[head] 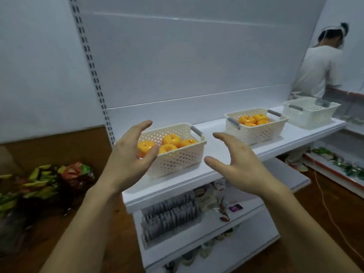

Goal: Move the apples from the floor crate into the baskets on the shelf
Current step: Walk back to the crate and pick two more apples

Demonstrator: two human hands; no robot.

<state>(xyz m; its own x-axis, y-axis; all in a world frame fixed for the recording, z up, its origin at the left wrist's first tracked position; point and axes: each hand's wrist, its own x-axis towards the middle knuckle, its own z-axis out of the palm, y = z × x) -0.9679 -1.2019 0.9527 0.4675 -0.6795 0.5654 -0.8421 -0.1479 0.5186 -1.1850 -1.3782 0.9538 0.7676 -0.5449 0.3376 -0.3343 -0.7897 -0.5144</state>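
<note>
White shop shelving fills the view, a slotted upright (92, 75) rising at its left and brown floor (325, 203) running past its right end. On the top shelf (216, 174) three perforated baskets stand in a row.

The near basket (177, 160) sits at the shelf's left end, close to the front edge, and holds at least four yellow-orange apples (171, 139) in one layer. The middle basket (254, 133), about halfway along, carries four more apples (254, 120) bunched towards its back. The far basket (309, 115), towards the right end, shows no fruit.

Our left hand (130, 154) is spread in front of the near basket's left end, fingers straight and thumb apart. One apple shows between them, lying in the basket, but we cannot tell whether the hand touches it. Our right hand (236, 160) hovers just beside the basket's right end, apart from it, also spread and holding nothing.

We judge both hands bracket the basket because fruit has been set down there or the basket is about to be straightened. The floor crate is out of view.

Grey packets (169, 215) line a lower shelf, snack bags (49, 180) lie on the floor at left, and another person (319, 69) stands beyond the shelf's right end.
</note>
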